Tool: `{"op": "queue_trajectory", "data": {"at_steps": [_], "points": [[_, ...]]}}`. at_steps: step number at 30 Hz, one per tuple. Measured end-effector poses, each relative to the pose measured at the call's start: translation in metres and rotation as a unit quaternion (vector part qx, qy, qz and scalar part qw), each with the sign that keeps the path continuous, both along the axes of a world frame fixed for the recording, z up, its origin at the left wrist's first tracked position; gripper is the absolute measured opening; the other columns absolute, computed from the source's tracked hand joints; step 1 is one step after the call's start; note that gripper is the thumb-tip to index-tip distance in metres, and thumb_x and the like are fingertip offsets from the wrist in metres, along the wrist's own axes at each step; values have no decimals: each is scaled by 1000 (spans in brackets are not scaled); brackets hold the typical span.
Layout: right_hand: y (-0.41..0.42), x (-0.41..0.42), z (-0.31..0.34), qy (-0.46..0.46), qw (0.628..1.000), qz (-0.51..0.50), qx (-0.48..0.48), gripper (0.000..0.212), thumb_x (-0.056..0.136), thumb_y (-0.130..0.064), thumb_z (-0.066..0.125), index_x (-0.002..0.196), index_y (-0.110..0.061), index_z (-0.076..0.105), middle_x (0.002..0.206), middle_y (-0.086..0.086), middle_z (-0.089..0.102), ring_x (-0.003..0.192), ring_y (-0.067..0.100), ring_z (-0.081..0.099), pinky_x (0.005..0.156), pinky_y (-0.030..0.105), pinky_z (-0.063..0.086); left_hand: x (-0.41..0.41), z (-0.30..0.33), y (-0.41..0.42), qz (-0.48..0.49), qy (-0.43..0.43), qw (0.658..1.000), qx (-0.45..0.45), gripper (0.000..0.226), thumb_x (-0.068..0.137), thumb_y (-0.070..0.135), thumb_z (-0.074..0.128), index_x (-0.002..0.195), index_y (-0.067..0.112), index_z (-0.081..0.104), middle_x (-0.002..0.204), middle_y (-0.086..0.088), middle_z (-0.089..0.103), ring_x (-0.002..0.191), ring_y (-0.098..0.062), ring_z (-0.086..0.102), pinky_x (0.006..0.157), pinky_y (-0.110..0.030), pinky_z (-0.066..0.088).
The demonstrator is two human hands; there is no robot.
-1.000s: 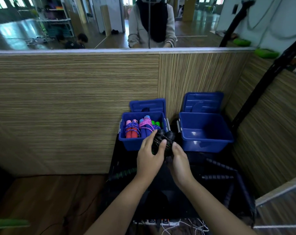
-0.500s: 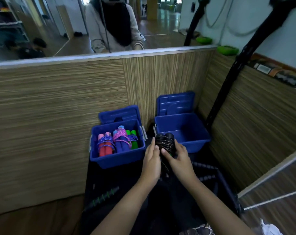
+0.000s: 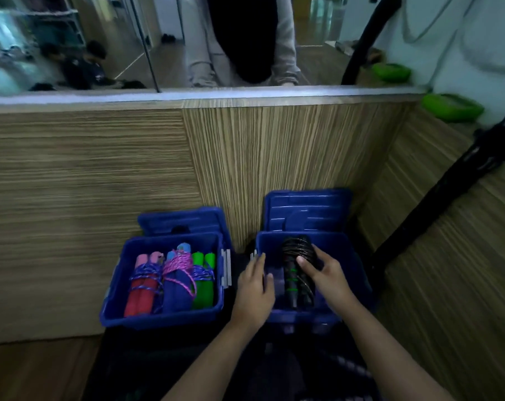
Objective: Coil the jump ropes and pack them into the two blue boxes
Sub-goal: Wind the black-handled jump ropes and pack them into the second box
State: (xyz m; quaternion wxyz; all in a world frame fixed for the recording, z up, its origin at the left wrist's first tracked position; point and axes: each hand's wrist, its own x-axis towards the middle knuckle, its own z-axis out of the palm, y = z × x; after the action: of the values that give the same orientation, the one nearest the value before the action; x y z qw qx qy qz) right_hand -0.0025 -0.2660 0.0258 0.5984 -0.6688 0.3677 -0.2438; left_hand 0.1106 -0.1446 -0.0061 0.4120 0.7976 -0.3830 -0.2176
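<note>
Now right hand (image 3: 329, 274) holds black rope (image 3: 297, 267) inside right box (image 3: 352, 256) (left side roomy).

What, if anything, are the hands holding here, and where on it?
The right hand grips the coiled black jump rope around its wound middle, inside the right blue box. The left hand holds nothing.

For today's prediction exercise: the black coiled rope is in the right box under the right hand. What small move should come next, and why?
Probably the right hand should let go of the black rope and lift out. The coil already lies inside the right box, which holds nothing else visible, and the left hand is open at the box's near-left edge, so only the release seems left.
</note>
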Motion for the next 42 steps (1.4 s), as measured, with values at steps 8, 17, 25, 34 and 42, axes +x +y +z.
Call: {"op": "queue_trajectory", "data": {"at_steps": [8, 17, 25, 34, 42], "points": [[-31, 37, -79, 121, 989, 66, 48, 23, 87, -9, 65, 109, -10, 63, 99, 3, 68, 98, 23, 65, 81, 19, 50, 3, -44, -10, 5, -114, 992, 49, 55, 103, 33, 28, 153, 17, 12, 161, 8, 6, 145, -10, 12, 112, -12, 2], [-38, 69, -105, 357, 917, 136, -114, 60, 91, -32, 59, 140, -9, 35, 125, 19, 55, 113, 32, 55, 88, 30, 43, -5, -47, -15, 41, -105, 992, 49, 66, 93, 44, 11, 153, 16, 15, 160, 9, 10, 143, -15, 21, 112, -16, 11], [-34, 56, -88, 266, 956, 125, -5, 48, 81, -18, 72, 126, -14, 53, 115, 11, 66, 106, 26, 61, 92, 31, 47, 5, -41, -3, 9, -115, 991, 75, 67, 93, 48, 17, 153, 19, 18, 161, 8, 12, 143, -14, 21, 116, -35, 25], [22, 44, -35, 261, 957, 11, -128, 38, 86, -11, 65, 121, 1, 56, 112, 20, 62, 110, 34, 57, 80, 29, 39, -11, -24, 88, -9, -126, 992, 24, 60, 92, 40, 29, 143, 12, 44, 149, -3, 43, 135, -18, 41, 111, -26, 30], [191, 66, -29, 130, 961, -75, -233, 54, 84, -7, 66, 131, 6, 45, 140, 25, 36, 132, 37, 35, 111, 32, 23, 28, -56, 242, -19, -217, 974, 66, 48, 90, 31, 39, 133, 17, 56, 133, 0, 59, 119, -18, 58, 92, -44, 52]]}}
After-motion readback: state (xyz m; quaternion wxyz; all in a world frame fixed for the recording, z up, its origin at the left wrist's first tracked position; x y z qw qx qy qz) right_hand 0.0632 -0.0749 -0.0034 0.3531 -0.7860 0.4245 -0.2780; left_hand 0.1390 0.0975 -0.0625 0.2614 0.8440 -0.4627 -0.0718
